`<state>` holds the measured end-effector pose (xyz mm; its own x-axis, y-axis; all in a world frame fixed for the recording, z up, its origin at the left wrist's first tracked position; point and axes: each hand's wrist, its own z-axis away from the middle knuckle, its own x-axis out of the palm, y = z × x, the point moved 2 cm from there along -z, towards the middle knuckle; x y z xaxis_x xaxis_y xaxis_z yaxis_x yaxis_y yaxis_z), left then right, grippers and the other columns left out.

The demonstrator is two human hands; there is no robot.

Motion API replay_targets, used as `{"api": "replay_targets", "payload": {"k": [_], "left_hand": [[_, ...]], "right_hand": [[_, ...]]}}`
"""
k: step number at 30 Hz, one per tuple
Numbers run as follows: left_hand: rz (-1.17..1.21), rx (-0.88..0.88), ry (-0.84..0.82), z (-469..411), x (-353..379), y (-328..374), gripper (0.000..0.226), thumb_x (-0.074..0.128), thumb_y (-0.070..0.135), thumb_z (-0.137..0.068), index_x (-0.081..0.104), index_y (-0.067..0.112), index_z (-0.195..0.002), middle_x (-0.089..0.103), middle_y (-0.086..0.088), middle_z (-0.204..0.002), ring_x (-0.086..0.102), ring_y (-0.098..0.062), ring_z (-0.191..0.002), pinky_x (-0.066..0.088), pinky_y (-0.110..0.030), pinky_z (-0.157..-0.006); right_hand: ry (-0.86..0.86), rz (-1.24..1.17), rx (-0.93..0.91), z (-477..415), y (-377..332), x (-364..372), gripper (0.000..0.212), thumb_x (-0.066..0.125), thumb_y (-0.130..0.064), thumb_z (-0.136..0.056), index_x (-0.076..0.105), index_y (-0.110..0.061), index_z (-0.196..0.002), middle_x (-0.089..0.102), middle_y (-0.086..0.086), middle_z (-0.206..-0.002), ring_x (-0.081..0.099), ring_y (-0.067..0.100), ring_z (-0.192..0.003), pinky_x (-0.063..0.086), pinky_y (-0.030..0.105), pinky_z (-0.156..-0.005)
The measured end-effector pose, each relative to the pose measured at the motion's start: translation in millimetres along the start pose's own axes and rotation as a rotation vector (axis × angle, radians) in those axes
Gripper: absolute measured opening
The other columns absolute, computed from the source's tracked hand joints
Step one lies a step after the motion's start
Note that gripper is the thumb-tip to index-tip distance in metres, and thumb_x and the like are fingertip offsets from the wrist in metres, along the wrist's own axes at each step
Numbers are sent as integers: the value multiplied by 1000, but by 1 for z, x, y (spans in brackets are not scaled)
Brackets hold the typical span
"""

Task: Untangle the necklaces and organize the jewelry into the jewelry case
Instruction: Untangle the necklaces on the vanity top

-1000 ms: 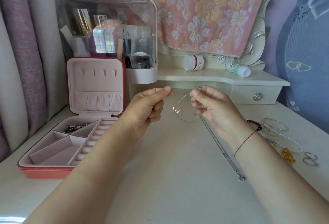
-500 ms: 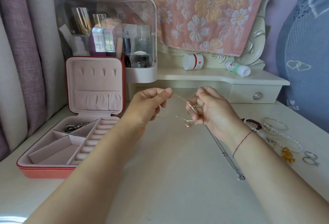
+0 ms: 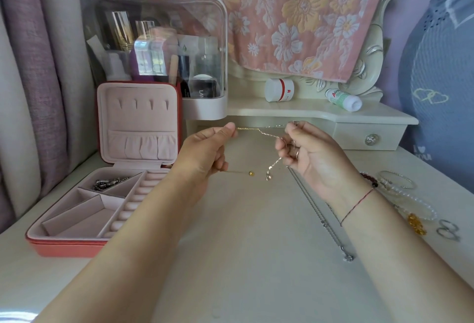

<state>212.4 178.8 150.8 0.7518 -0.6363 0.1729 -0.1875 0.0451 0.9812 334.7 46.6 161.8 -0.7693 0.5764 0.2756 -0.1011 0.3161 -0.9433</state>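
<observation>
gold chain (image 3: 252,129), pinched by left hand (image 3: 205,150) and right hand (image 3: 313,158), looks tangled; one piece (image 3: 109,183) is in the case (image 3: 64,243), bracelets (image 3: 392,189) wait outside.

Single wide-angle view from the person's head, facing forward and down across a white dressing table (image 3: 243,271). Forearms enter from the near edge; left hand (image 3: 205,150) and right hand (image 3: 315,161) sit close, mid-frame. Jewelry case (image 3: 66,248) at left, mirror frame (image 3: 374,48) far.
</observation>
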Motion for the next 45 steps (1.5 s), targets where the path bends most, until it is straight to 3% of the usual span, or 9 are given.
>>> {"api": "replay_targets", "payload": {"k": [3,5,7,12,22,28,35,41,45], "left_hand": [[-59,-24,-9,1,-3,0,19,64,30,-91,65,16,-78,30,4,-51,21,-7,-38,23,-16,-36],[-142,-37,-10,2,-3,-1,19,66,30,-91,66,16,-78,35,4,-54,23,-7,-39,21,-15,-35],[-241,-33,-6,2,-3,-2,20,67,31,-90,68,16,-76,39,4,-57,27,-10,-44,24,-17,-39],[-359,15,48,2,-4,-4,25,68,35,-88,72,11,-82,46,4,-60,36,-12,-50,32,-22,-48],[-347,30,91,1,-8,-6,28,64,38,-91,71,14,-77,59,6,-60,47,-6,-45,38,-14,-42],[-335,-172,13,1,-2,-10,40,46,40,-101,50,10,-74,60,-5,-67,58,-16,-49,43,-20,-43],[-243,-295,-91,9,2,-13,42,33,41,-104,40,11,-76,62,-6,-59,61,-20,-43,35,-17,-38],[-307,-244,-167,9,5,-5,46,40,55,-98,41,15,-74,64,-3,-55,47,-16,-41,27,-20,-40],[-316,-168,-266,10,6,-4,52,48,66,-83,56,15,-82,57,3,-54,34,-11,-43,29,-21,-46]], "right_hand": [[29,9,-58,-1,-1,-3,18,44,-16,-100,48,-17,-82,69,3,-70,63,15,-64,43,23,-60],[66,-10,-85,-2,-4,-6,19,41,-17,-102,46,-17,-83,70,4,-73,66,17,-66,48,24,-60],[121,-41,-99,-2,-8,-11,20,39,-18,-103,44,-17,-84,68,3,-67,63,16,-57,49,23,-54],[191,-79,-112,-6,-12,-24,20,42,-17,-101,45,-18,-81,52,-2,-54,29,7,-34,21,17,-38],[-2,-285,-76,-5,-17,-28,13,49,-19,-93,60,-15,-88,46,-6,-56,23,1,-32,17,14,-34],[-175,-250,-51,-6,-22,-21,29,47,-18,-86,61,-22,-112,49,-6,-65,24,0,-32,20,12,-35],[-255,-201,-98,-15,-60,-10,30,43,-15,-87,58,-22,-112,55,-6,-71,22,-1,-32,16,10,-36],[-275,-181,-132,-26,-80,-9,30,44,-14,-88,58,-22,-114,55,-5,-76,26,-1,-31,19,10,-34],[-267,-233,-152,-29,-86,-17,29,42,-15,-89,56,-23,-113,55,-7,-75,20,2,-32,20,9,-33]]}}
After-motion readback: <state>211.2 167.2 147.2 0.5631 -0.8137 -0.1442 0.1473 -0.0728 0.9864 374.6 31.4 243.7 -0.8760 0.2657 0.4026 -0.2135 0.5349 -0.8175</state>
